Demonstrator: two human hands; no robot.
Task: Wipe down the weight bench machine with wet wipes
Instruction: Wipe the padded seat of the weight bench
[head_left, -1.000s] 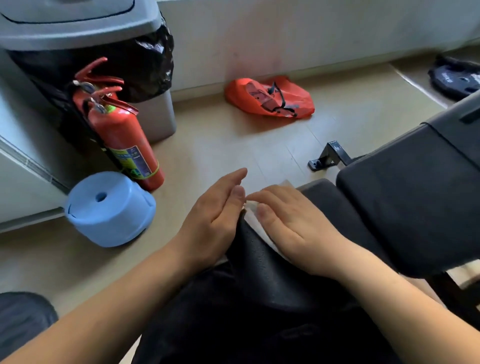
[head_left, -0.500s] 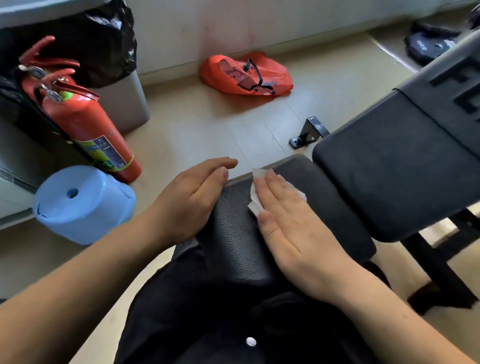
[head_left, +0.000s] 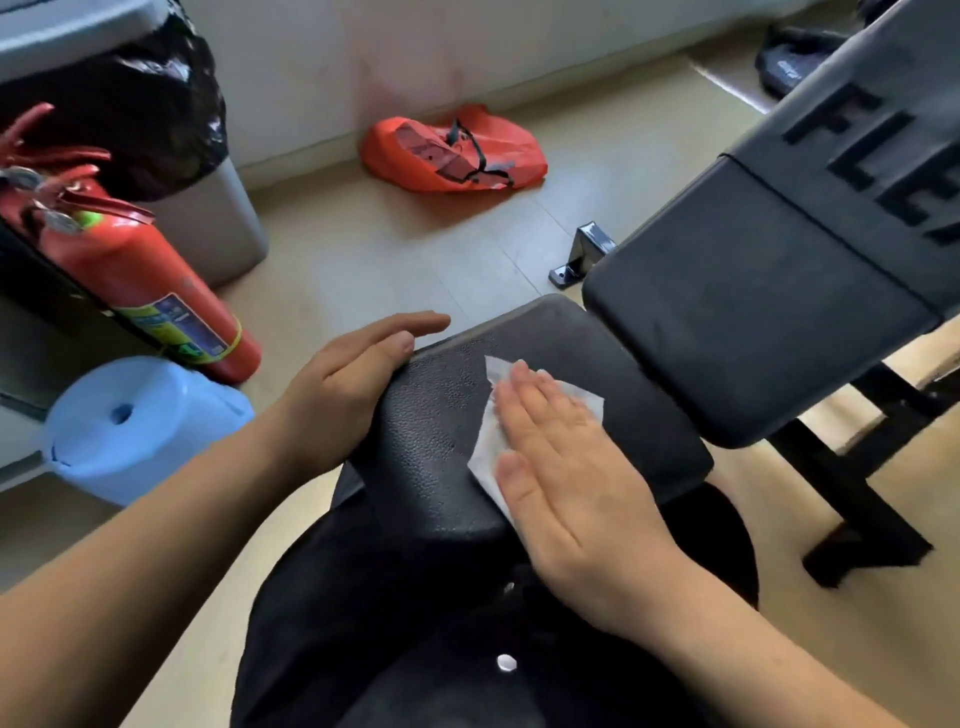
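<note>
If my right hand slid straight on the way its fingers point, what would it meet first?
Likely nothing: the right hand, flat on the wipe, points across bare seat pad to its far edge. The backrest pad lies right of that line; the orange bag beyond sits lower, on the floor.

A pale beige floor (head_left: 374, 260) is lit by soft light. Well beyond the right grip (head_left: 576, 499), a white wall (head_left: 519, 41) is seen, with an orange bag (head_left: 452, 150) laid near it. Far left of the grip, a grey bin (head_left: 218, 228), a red fire extinguisher (head_left: 140, 280) and a blue roll (head_left: 140, 426) are grouped.
</note>
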